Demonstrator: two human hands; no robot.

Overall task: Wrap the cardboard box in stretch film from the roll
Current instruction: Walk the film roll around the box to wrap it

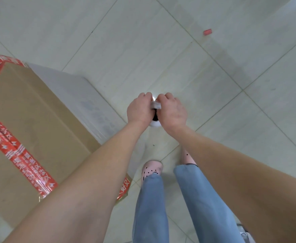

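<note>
A large brown cardboard box point(38, 120) with red printed tape along its edges and across its top stands on the floor at the left. Clear stretch film point(84, 95) covers its right side. Both my hands meet in the middle of the view around a white roll of stretch film point(155, 124), held upright and seen from its end. My left hand point(140, 109) grips its left side and my right hand point(172, 111) its right side. Bunched film point(156, 104) shows between my fingers. Most of the roll is hidden by my hands.
The floor is pale tile with grey grout lines. A small red scrap point(207, 31) lies on the floor at the upper right. My legs in blue jeans and pink shoes point(152, 170) stand below my hands, right next to the box's near corner.
</note>
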